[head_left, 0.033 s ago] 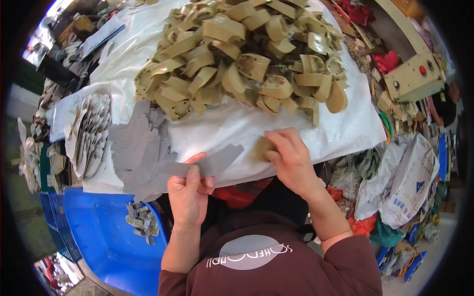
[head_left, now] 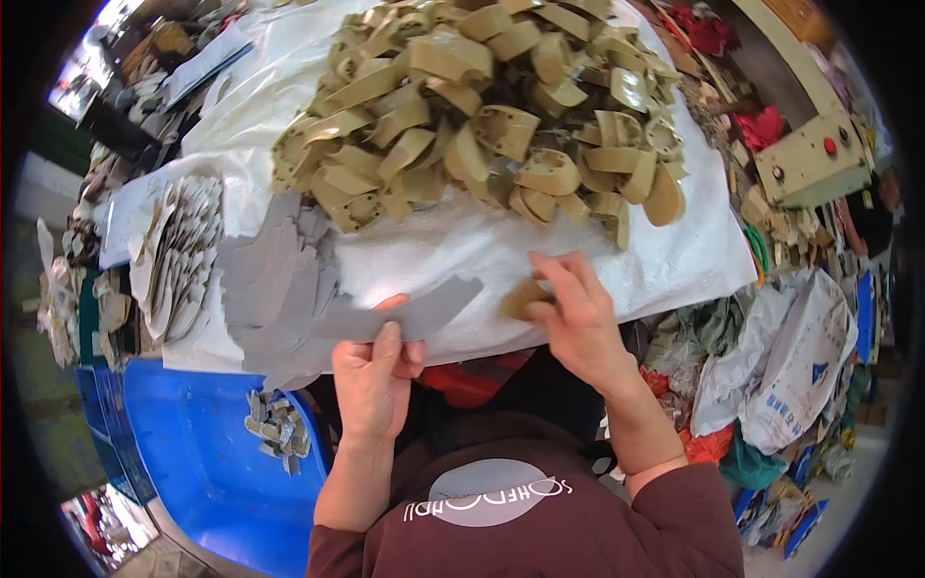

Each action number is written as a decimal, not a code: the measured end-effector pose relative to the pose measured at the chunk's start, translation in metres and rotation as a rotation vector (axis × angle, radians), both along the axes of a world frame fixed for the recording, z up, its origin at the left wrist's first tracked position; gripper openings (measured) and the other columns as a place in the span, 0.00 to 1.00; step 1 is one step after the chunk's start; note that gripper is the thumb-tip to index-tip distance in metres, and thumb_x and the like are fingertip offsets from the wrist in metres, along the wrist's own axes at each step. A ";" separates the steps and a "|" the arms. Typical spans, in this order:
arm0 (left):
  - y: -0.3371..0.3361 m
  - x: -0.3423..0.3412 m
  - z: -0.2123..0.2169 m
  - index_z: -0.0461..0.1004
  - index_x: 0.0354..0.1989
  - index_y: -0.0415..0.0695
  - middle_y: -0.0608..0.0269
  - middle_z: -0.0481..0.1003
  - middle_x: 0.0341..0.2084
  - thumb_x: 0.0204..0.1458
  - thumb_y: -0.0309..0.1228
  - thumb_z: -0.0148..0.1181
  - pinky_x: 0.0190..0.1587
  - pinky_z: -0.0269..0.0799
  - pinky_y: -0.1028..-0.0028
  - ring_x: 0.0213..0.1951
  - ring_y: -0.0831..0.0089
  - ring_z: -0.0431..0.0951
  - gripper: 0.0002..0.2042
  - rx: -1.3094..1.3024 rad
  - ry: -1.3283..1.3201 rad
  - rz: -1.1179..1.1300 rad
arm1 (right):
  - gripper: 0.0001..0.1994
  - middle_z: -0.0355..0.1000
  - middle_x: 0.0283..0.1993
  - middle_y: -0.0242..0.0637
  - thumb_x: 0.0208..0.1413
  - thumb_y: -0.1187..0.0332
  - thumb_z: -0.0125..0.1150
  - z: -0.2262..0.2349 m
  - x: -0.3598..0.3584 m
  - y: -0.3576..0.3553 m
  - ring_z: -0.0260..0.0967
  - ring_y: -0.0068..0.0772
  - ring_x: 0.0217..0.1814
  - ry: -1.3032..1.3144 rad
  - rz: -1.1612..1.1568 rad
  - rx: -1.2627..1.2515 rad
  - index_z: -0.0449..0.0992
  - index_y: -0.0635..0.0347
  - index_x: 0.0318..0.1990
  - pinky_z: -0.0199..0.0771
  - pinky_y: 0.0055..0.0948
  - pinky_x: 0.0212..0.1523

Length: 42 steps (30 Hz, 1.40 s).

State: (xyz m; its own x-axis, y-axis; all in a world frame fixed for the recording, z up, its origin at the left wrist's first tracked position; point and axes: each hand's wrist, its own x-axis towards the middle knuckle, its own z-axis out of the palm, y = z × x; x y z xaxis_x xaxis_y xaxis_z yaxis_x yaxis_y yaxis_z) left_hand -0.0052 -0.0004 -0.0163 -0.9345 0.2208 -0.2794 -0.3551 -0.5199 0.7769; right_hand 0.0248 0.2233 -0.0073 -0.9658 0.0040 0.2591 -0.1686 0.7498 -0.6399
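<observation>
The gray strip (head_left: 438, 310) points up-right lengthwise from the left grip (head_left: 374, 380) pinching it; the right grip (head_left: 584, 323) grasps a tan piece (head_left: 520, 300).

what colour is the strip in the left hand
The strip in the left hand is plain grey; the head view shows it best.

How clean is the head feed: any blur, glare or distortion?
Head view: tan piece at the right hand blurred, grey strip in the left hand sharper; head view: glare highlights on the tan pile; head view: fisheye bends straight edges near the dark rim.
</observation>
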 end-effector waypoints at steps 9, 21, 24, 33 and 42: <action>-0.002 0.004 0.003 0.66 0.54 0.31 0.59 0.73 0.35 0.64 0.32 0.41 0.36 0.65 0.75 0.33 0.76 0.69 0.17 0.171 0.081 -0.051 | 0.19 0.68 0.37 0.43 0.40 0.85 0.62 0.027 0.013 -0.002 0.67 0.40 0.32 0.217 0.033 0.001 0.71 0.64 0.44 0.70 0.29 0.31; 0.014 -0.001 -0.009 0.60 0.59 0.39 0.49 0.72 0.47 0.65 0.40 0.36 0.51 0.68 0.64 0.50 0.57 0.72 0.21 0.218 0.043 0.030 | 0.25 0.65 0.48 0.36 0.37 0.62 0.69 -0.014 -0.019 -0.030 0.61 0.42 0.49 0.167 0.273 0.143 0.73 0.55 0.47 0.60 0.39 0.47; 0.018 -0.005 -0.008 0.59 0.59 0.41 0.50 0.72 0.45 0.65 0.41 0.34 0.48 0.68 0.67 0.49 0.59 0.72 0.21 0.307 0.013 0.081 | 0.27 0.65 0.48 0.36 0.35 0.60 0.70 -0.015 -0.014 -0.038 0.60 0.42 0.49 0.161 0.289 0.073 0.73 0.55 0.47 0.58 0.40 0.48; 0.021 -0.011 -0.021 0.59 0.59 0.42 0.52 0.72 0.42 0.66 0.42 0.32 0.43 0.67 0.70 0.44 0.66 0.72 0.21 0.313 0.066 0.124 | 0.27 0.65 0.45 0.33 0.35 0.61 0.69 -0.005 -0.010 -0.050 0.61 0.39 0.48 0.138 0.387 0.274 0.72 0.57 0.47 0.54 0.42 0.50; 0.011 -0.016 -0.018 0.61 0.56 0.39 0.51 0.73 0.39 0.65 0.42 0.33 0.43 0.70 0.67 0.40 0.63 0.74 0.21 0.299 0.030 0.041 | 0.18 0.69 0.42 0.42 0.42 0.81 0.64 -0.011 -0.021 -0.013 0.67 0.46 0.39 0.321 0.107 -0.157 0.71 0.62 0.43 0.69 0.37 0.37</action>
State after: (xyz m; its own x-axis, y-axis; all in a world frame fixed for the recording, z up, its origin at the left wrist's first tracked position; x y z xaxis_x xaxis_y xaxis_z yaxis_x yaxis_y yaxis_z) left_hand -0.0212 0.0102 -0.0346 -0.9510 0.2515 -0.1800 -0.3088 -0.7407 0.5967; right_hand 0.0035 0.2100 -0.0185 -0.8325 -0.0290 0.5533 -0.4517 0.6139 -0.6474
